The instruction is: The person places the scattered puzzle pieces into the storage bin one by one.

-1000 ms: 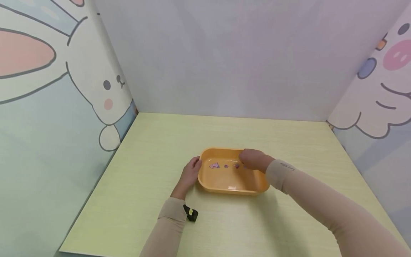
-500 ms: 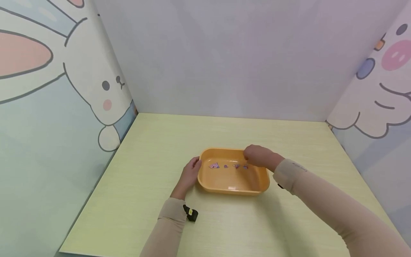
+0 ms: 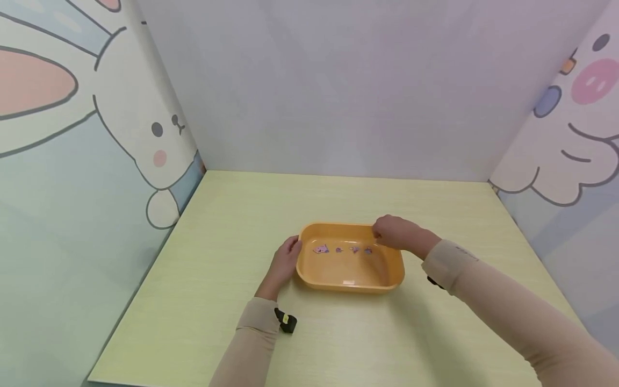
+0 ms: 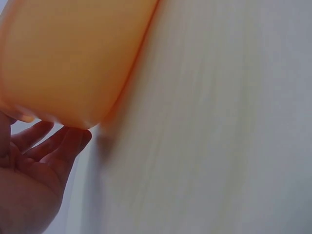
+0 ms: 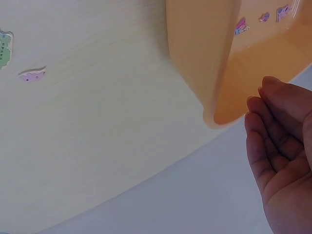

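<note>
An orange plastic tray (image 3: pixel 348 274) with raised walls is on the table. My left hand (image 3: pixel 286 259) grips its left end, with fingertips against the outer wall in the left wrist view. Several small stickers form a row inside the tray toward its far side, among them a larger pink one (image 3: pixel 321 249) at the left and a small purplish one (image 3: pixel 368 250) at the right. My right hand (image 3: pixel 397 233) hovers over the far right corner. Its fingers (image 5: pixel 261 131) are loosely curled, thumb near the fingertips, and nothing shows between them.
A purple sticker-like piece (image 5: pixel 33 74) and a green one (image 5: pixel 5 48) lie on the light table (image 5: pixel 107 122) outside the tray. Walls with cartoon drawings (image 3: pixel 159 129) flank the table, and a plain wall (image 3: pixel 338 91) closes off the back.
My right hand has drawn away to the right and slightly farther back, uncovering the rightmost sticker in the row. My left hand has stayed on the tray.
</note>
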A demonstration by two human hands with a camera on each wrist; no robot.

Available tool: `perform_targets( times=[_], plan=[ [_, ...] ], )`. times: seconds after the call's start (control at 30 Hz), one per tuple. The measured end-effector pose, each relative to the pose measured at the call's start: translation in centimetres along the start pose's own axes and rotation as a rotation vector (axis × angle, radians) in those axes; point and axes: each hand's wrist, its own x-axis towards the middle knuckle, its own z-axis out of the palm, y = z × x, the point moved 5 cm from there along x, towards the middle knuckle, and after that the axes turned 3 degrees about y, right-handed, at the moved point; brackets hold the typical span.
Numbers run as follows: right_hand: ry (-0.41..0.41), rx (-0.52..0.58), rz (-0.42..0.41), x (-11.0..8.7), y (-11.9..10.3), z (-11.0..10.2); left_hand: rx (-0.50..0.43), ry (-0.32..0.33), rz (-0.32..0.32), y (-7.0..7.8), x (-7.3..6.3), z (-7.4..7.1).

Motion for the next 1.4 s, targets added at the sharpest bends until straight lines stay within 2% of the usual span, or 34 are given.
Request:
perform_targets(
  times=[0.2,0.77,1.4],
  plan=[
    [0.023,-0.005,0.015,-0.5,0.7,-0.2,0.007,0.009,-0.01,0.0,0.1,0.1],
    [0.005,0.076,0.097,-2.6,2.7,-0.2,0.007,0.01,-0.014,0.0,0.1,0.2],
    [0.05,0.1,0.064,-5.3,5.1,1.1,-0.004,0.014,-0.029,0.0,0.0,0.4]
  ],
)
